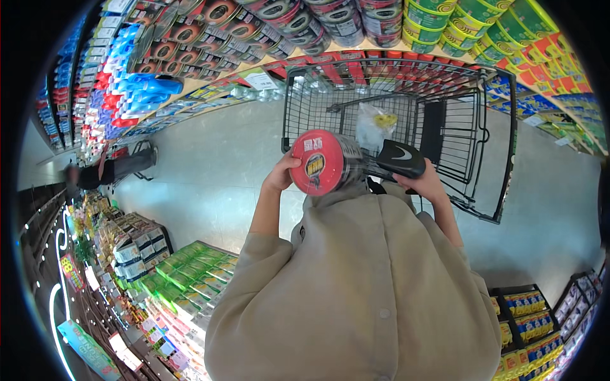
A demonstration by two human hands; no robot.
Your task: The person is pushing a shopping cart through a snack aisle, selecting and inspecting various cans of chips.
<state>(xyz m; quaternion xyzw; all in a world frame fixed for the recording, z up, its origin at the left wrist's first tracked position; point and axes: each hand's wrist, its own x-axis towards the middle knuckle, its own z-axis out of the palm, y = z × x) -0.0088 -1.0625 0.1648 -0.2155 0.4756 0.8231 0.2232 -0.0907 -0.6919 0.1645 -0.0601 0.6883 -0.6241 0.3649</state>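
My left hand (280, 172) grips a round canister (316, 164) with a red lid and a dark printed side. The canister is tilted on its side, its lid facing left and up. In my right hand (426, 183) is a black handheld barcode scanner (401, 159) with a pale crescent on top. Its front end is close to the canister's dark side; whether they touch, I cannot tell. Just beyond both hands stands a black wire shopping cart (317, 107). A clear plastic bag (371, 126) with something yellow at its top lies inside.
Stacked dark cans (209, 38) and green tubs (429, 19) fill the shelf beyond the cart. Blue bottles (147, 88) stick out at left. A person (102, 169) stands farther down the aisle beside another cart. Green packages (190, 276) are piled behind me at left, yellow packs (529, 326) at right.
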